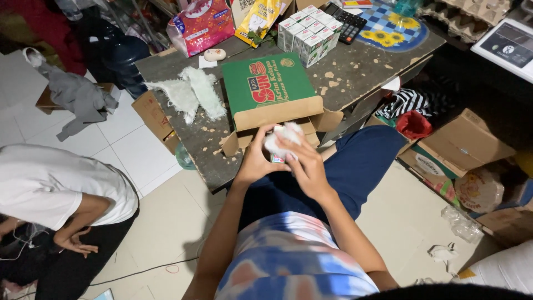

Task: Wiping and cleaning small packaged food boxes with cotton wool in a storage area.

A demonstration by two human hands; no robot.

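Hands meet just in front of the table (355, 72) edge. The left hand (256, 161) has its grip closed around a small carton (276, 158), mostly hidden, and the right hand (308, 166) presses a white cloth (280, 138) over its top, fingers clenched on the cloth. Just behind them lies a green-lidded cardboard box (266, 86) with its front flap open. More small cartons (309, 32) stand in a cluster farther back, beside a calculator (348, 22). Another person (50, 194) crouches on the floor to the left.
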